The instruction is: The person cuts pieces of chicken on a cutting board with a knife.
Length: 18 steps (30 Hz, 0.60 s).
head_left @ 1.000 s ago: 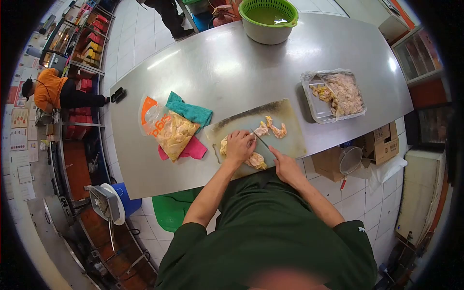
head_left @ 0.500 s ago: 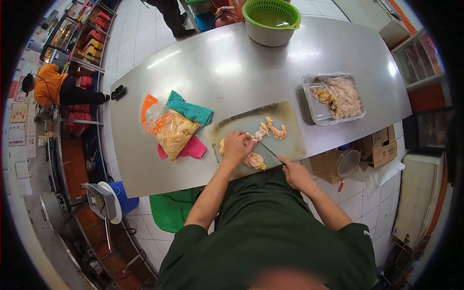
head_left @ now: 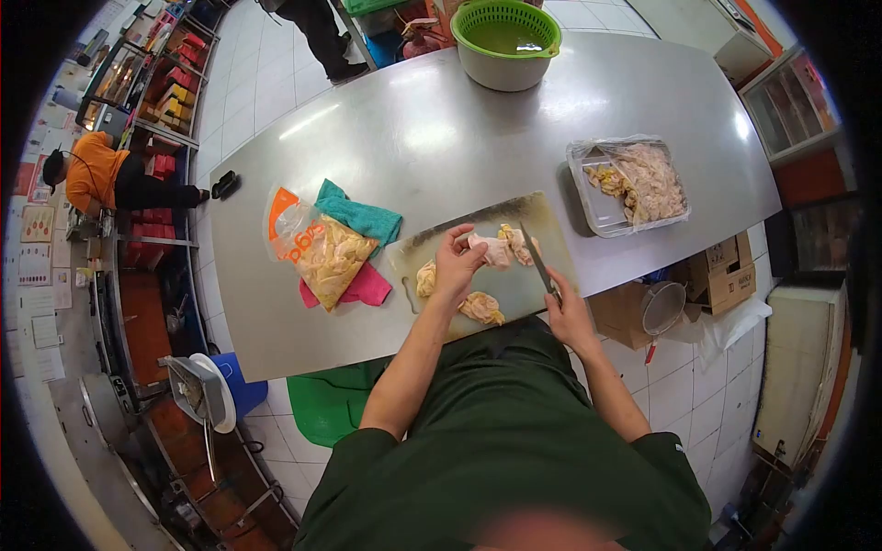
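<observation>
My left hand (head_left: 457, 261) pinches the edge of a pale piece of raw meat (head_left: 496, 252) over the cutting board (head_left: 527, 303). In my right hand (head_left: 567, 312) is a knife (head_left: 537, 261), its blade pointing away from me over the board's right part. A yellowish piece (head_left: 520, 244) lies beside the blade. Nearer to me sits another piece (head_left: 481, 308), and one more (head_left: 426, 278) rests at the board's left side.
Left of the board are a bag of yellowish pieces (head_left: 335, 255), a teal cloth (head_left: 359, 214) and a pink cloth (head_left: 368, 286). A plastic-lined tray (head_left: 599, 216) of meat stands right; a green colander (head_left: 503, 28) stands far back. A person in orange (head_left: 98, 172) is far left.
My left hand has lifted slightly, with the pale piece in its fingers. My right hand has moved up, and the knife has swung from pointing left to pointing away from me.
</observation>
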{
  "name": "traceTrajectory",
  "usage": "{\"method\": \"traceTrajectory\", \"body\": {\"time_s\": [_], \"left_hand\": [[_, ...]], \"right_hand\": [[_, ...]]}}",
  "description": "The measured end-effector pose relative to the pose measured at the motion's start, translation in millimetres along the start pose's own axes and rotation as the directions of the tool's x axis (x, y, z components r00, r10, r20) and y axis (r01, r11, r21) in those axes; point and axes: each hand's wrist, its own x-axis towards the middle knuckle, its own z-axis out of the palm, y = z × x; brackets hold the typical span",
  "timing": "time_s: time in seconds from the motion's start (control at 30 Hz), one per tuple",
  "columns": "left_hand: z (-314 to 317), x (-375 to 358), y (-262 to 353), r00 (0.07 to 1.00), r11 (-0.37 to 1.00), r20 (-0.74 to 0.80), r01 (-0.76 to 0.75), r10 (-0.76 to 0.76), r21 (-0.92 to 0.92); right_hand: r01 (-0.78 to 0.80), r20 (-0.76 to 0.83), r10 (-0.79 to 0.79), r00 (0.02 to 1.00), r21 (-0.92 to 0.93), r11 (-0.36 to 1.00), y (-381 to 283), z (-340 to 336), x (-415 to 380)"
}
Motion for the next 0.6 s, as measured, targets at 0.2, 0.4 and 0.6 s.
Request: {"method": "traceTrajectory", "body": {"time_s": [0.2, 0.4, 0.6], "left_hand": [[-45.8, 4.1, -45.2, 0.980, 0.782, -0.045, -0.126, 0.194, 0.611], [-54.5, -3.8, -34.9, 0.935, 0.297, 0.244, -0.317, 0.257, 0.901], [-42.4, -20.4, -26.4, 0.887, 0.324, 0.285, -0.407, 0.363, 0.854]], "right_hand": [[0.134, 0.234, -0.102, 0.967, -0.126, 0.983, 3.8, 20.4, -9.1], [0.002, 0.195, 0.045, 0.980, -0.233, 0.972, -8.1, 5.6, 2.3], [0.279, 0.246, -0.223, 0.943, -0.221, 0.935, 1.9, 17.5, -14.3]]}}
